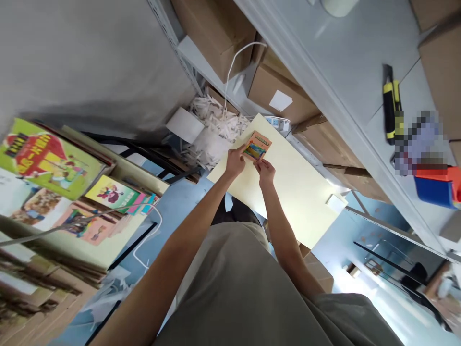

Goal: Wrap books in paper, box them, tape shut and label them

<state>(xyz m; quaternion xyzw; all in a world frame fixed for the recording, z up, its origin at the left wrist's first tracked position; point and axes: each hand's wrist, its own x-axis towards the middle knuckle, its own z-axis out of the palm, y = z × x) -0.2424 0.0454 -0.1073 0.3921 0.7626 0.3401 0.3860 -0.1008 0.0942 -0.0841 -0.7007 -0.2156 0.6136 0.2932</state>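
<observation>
A small colourful card or booklet (257,146) with orange, green and blue print lies over a large pale yellow sheet (298,192). My left hand (235,162) pinches its near left edge. My right hand (265,172) grips its lower corner. Both arms reach forward from my body, and the view is strongly tilted.
Shredded white paper (212,127) and a white cable (230,67) lie beyond the sheet. Cardboard boxes (277,89) sit under a grey shelf (345,62) holding a yellow-black utility knife (391,103). Colourful children's books (50,163) are stacked at left on flattened cardboard.
</observation>
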